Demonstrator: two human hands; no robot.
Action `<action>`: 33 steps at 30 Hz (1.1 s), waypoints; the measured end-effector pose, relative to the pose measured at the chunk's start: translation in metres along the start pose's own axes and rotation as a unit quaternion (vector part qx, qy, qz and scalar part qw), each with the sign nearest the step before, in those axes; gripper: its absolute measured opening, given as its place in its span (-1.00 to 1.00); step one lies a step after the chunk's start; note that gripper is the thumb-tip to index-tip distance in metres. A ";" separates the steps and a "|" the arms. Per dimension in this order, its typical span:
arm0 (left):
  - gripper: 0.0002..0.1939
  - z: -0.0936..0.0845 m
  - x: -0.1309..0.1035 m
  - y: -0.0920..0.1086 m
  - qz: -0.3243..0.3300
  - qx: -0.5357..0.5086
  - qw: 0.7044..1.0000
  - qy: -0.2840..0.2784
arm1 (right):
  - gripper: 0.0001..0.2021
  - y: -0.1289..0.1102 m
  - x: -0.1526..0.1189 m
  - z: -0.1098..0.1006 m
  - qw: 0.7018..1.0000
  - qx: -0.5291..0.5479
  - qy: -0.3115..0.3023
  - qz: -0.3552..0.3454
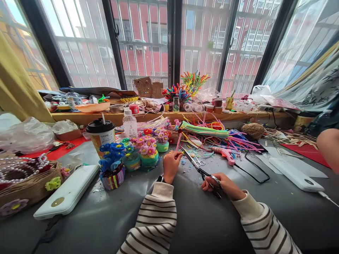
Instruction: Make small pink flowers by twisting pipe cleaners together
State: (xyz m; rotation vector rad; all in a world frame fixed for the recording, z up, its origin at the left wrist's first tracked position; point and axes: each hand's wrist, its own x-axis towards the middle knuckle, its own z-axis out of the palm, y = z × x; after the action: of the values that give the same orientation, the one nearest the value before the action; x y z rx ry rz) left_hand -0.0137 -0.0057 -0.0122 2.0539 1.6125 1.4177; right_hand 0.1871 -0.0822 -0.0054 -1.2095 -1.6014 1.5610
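Pink pipe cleaner [179,141]: upright above the left hand, over the middle of the grey table [201,222].
Left hand [171,165]: fingers bunched in a narrow pinch on the pipe cleaner's lower end.
Scissors [192,161]: aslant between the hands — tips just beside the left fingertips.
Right hand [224,184]: fingers curled round the scissor handles, holding them firmly.
Scraps [188,170]: small coloured bits scattered behind the blades.
Pink glue gun [224,154]: lying right of the scissors, black cord trailing.
Green pipe-cleaner bundle [205,129]: behind the hands, near a twine ball [253,131].
Flower pots: left of the left hand — blue blooms [111,155] nearest, pink blooms [146,145] beside.
Lidded cup [102,135]: behind the blue blooms, straw upright.
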 end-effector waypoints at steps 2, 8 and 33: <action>-0.82 -0.001 0.000 0.001 0.003 0.012 1.000 -0.009 | -0.50 0.001 0.001 -0.001 1.000 0.003 -0.008 -0.002; -0.84 0.000 -0.001 0.002 0.018 0.032 0.999 -0.035 | -0.43 0.003 0.002 -0.004 1.000 -0.005 -0.025 -0.010; -0.86 0.006 -0.001 -0.001 -0.053 0.148 0.980 -0.119 | -0.66 -0.001 0.019 0.002 0.992 0.044 -0.014 0.120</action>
State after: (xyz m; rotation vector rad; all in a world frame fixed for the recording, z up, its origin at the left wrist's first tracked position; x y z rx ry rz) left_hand -0.0100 -0.0041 -0.0166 2.1510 1.8847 0.9006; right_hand 0.1771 -0.0658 -0.0086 -1.3774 -1.4284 1.7846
